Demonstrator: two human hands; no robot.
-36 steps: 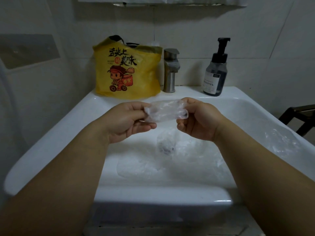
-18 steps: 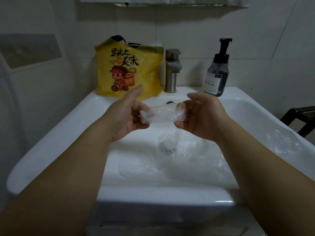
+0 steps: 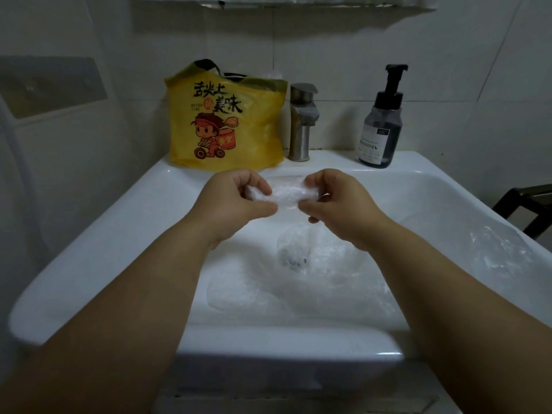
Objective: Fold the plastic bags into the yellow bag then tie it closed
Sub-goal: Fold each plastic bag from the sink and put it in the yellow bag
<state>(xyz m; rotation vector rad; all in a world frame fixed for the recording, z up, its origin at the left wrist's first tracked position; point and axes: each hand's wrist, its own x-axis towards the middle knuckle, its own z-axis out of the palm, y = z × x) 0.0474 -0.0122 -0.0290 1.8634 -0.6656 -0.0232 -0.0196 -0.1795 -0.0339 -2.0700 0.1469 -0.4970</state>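
I see my left grip and right grip each pinching one end of a small folded bag of clear plastic, held in the air over the sink. Loose bags lie crumpled in the basin below. The yellow bag stands upright on the back ledge, just beside the tap; a pump bottle stands right of that.

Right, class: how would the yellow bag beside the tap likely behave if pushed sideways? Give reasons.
The yellow bag looks like thin, wrinkled plastic, so it would probably dent rather than resist. It stands tall on the glossy sink ledge, so it may slide or tip.
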